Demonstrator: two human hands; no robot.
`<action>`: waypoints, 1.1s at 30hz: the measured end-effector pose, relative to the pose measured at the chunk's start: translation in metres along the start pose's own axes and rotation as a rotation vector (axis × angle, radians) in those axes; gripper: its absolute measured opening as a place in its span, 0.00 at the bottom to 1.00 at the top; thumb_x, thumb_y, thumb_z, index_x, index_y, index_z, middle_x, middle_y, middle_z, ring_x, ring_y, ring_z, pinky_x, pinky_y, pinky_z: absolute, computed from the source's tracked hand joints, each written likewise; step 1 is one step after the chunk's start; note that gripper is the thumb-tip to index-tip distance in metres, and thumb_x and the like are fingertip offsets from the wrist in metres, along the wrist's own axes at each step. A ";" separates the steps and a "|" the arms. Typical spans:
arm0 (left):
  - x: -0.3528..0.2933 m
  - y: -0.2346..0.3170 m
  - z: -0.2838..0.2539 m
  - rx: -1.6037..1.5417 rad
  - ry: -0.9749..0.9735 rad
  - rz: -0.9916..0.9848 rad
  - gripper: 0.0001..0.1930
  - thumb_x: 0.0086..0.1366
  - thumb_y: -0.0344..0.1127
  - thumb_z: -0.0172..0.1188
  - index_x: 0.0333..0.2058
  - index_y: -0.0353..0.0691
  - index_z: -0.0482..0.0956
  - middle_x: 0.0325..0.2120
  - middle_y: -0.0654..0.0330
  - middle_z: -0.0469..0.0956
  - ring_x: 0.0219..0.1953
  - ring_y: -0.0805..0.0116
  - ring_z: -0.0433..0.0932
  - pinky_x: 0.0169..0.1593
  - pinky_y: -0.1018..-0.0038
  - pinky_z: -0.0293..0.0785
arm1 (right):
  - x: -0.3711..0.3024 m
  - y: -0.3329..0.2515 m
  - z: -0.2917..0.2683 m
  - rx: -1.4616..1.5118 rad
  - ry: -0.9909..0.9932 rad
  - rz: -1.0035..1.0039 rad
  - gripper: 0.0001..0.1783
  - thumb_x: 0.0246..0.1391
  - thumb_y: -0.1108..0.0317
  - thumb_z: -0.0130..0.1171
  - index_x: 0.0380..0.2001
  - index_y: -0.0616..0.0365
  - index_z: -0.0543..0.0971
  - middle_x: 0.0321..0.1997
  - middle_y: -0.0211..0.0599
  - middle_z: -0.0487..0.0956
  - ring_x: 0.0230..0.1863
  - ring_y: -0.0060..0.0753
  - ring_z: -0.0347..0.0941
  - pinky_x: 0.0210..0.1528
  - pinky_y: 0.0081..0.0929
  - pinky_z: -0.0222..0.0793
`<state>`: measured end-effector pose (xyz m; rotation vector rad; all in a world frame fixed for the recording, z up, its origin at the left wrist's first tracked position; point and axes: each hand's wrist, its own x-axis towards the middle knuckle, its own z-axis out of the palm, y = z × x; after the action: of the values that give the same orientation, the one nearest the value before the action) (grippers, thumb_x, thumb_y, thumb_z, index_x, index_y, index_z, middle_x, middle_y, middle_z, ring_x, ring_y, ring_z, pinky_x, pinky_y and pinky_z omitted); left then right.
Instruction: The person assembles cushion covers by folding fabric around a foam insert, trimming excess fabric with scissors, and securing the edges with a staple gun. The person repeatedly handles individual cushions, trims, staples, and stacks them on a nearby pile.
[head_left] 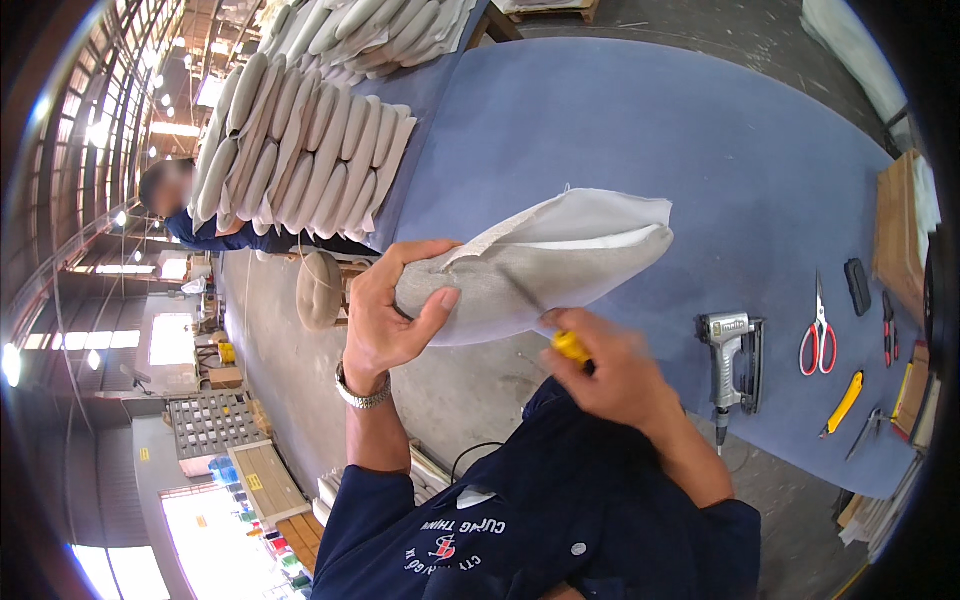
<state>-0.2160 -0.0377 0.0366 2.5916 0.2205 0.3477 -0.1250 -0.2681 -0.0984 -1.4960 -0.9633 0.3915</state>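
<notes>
My left hand [390, 310] grips one end of a beige fabric-covered cushion [560, 262], thumb on the near face and fingers around the back. The cushion is held up on its side, and a loose flap with a white underside stands open along its upper edge. In my right hand [615, 370] is a yellow-handled tool [572, 347] with a thin dark shaft, closed in the fingers. Its shaft reaches up across the cushion's face and is smeared by motion, so I cannot tell whether the tip touches the fabric.
On the blue-grey table [600, 110] lie a staple gun [733, 362], red-handled scissors [818, 340], a yellow utility knife [843, 404] and pliers [889, 330]. Stacked beige cushions [310, 150] rise at the left. Beyond them is another person [190, 215]. A round stool [320, 290] stands nearby.
</notes>
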 end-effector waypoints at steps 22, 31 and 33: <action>0.023 -0.023 -0.013 -0.161 -0.111 -0.084 0.27 0.78 0.43 0.50 0.68 0.31 0.68 0.55 0.47 0.83 0.56 0.60 0.80 0.63 0.65 0.71 | -0.126 0.177 -0.171 -0.348 0.707 0.612 0.32 0.64 0.60 0.64 0.69 0.54 0.71 0.70 0.45 0.74 0.70 0.46 0.70 0.68 0.44 0.68; 0.073 -0.014 -0.006 -0.190 -0.214 0.125 0.30 0.79 0.48 0.50 0.68 0.30 0.68 0.61 0.47 0.77 0.62 0.58 0.76 0.67 0.64 0.67 | 0.123 0.025 -0.064 -0.141 -0.031 -0.276 0.47 0.40 0.57 0.82 0.66 0.52 0.75 0.63 0.45 0.79 0.62 0.46 0.75 0.64 0.39 0.70; 0.081 -0.020 -0.008 -0.168 -0.233 0.108 0.31 0.79 0.51 0.51 0.68 0.30 0.67 0.62 0.47 0.76 0.63 0.58 0.75 0.68 0.65 0.66 | 0.138 0.031 -0.061 0.054 -0.270 0.001 0.45 0.42 0.56 0.82 0.64 0.53 0.75 0.55 0.44 0.83 0.56 0.45 0.80 0.60 0.38 0.73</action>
<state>-0.1425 0.0010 0.0495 2.4558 -0.0304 0.0951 0.0124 -0.2011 -0.0757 -1.4179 -1.1541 0.6266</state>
